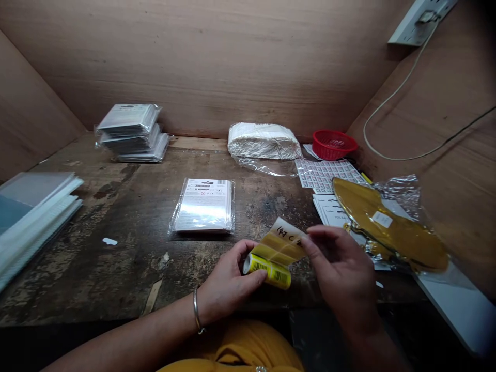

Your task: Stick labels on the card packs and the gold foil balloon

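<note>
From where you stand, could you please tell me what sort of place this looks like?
It looks like a small hand-packing workstation: a worn wooden bench inside plywood walls, stacks of plastic-wrapped packets, and a sheet of printed labels.

The left hand (228,281) hides part of the yellow roll (271,274), and the right hand (341,268) covers the end of its paper strip (281,243), cutting off the handwriting there. The print on the packet (203,205) and the sheet of labels (325,174) is too small to read. The left-hand stack (34,217) and wall socket (420,20) run off the picture's edge.
</note>
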Motion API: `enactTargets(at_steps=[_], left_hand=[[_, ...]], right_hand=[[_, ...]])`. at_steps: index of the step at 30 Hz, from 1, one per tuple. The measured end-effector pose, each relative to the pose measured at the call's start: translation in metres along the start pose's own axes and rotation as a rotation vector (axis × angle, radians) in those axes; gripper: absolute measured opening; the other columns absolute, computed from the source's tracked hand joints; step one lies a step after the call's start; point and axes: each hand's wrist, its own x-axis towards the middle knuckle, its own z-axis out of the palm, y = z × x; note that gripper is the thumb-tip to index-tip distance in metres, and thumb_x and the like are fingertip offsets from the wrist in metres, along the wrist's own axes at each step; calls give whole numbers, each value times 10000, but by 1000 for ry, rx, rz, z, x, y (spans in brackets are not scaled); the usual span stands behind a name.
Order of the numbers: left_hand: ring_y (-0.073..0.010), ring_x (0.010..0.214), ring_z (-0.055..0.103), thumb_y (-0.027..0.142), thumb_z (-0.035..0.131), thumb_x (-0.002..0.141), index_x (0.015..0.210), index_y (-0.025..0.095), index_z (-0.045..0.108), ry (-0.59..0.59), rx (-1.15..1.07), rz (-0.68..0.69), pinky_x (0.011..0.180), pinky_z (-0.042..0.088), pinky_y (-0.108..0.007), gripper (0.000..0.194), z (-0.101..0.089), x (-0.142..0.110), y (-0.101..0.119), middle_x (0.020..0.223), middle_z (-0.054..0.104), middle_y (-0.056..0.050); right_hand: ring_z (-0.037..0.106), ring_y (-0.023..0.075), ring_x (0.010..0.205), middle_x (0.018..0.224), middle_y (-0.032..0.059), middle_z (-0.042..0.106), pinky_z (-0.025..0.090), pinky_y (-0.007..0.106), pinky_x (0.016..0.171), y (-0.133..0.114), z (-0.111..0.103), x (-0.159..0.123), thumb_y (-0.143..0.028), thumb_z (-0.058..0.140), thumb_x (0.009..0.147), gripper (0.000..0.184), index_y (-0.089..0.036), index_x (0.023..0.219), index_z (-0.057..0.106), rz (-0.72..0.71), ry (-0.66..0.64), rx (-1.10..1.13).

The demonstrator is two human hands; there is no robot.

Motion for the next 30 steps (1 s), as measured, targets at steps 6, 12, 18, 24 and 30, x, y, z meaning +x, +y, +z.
enactTargets(at_steps=[6,12,18,24,30], left_hand=[[-185,965,584,215,702,779,1195,186,451,-151,-157,-35,746,486,-260,487,-1,-4,0,1086,614,-84],[-194,988,596,199,721,777,1476,272,142,-172,-241,-48,836,489,-298,911,-5,-7,-3,1170,561,-97],[-176,969,611,196,663,833,1496,384,81,-170,-206,-23,804,499,-273,903,-6,-11,-4,1198,556,-64],[-208,1089,575,201,666,829,1467,344,277,-195,-198,8,931,469,-335,760,-5,-11,-6,1293,535,-72],[-240,1125,570,195,680,810,1514,256,36,-184,-234,0,1008,428,-400,955,-4,-9,-7,1346,485,-153]], right_hand=[[592,133,646,723,-1,631,509,249,576,15,7,34,-360,733,726,281,-196,920,612,301,-94,278],[612,153,705,762,21,660,520,269,628,23,12,30,-381,740,713,260,-181,843,634,322,-100,302],[603,142,716,760,10,667,498,255,657,27,14,30,-367,730,735,212,-187,815,652,336,-136,317],[590,146,700,759,16,659,487,259,637,30,17,28,-368,724,748,214,-184,831,652,352,-158,326],[590,141,708,759,8,662,486,250,643,31,17,25,-370,726,753,215,-191,845,651,352,-153,349]])
